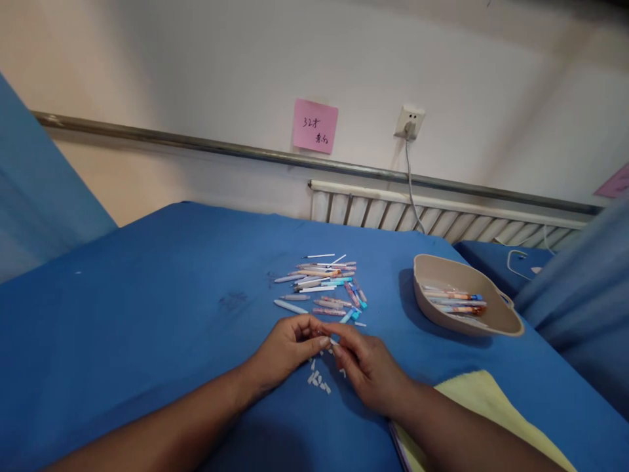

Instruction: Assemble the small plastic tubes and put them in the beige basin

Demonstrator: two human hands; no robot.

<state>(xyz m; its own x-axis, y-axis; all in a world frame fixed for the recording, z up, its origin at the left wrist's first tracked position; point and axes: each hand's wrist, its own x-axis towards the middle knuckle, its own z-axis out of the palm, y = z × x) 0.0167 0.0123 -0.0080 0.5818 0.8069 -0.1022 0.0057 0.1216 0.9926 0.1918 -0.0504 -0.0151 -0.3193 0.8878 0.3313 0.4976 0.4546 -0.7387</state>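
Our right hand (371,368) has its thumb and forefinger closed on one small pale piece (335,341), held between the two hands just above the near edge of a pile of pens. Our left hand (295,342) is curled, its thumb tip beside that piece; we cannot tell whether it grips anything, the fingers hiding the spot. Below the hands we note loose white bits (317,378), at least six, scattered on one blue cover (147,328). Beyond the fingers we record more than a dozen pens (322,273), overlapping too much for an exact count, with at least three thin white sticks (320,255) among them. To the right stands one beige basin (455,272), in which we make out at least three more pens (455,302). One yellow sheet (474,400) lies partly under our right forearm. Further out we count one radiator (373,210), one metal rail (246,154), two pink notes (315,126), one socket (409,122) with one plugged-in cord (409,174), and two blue curtains (39,183), one at either side.
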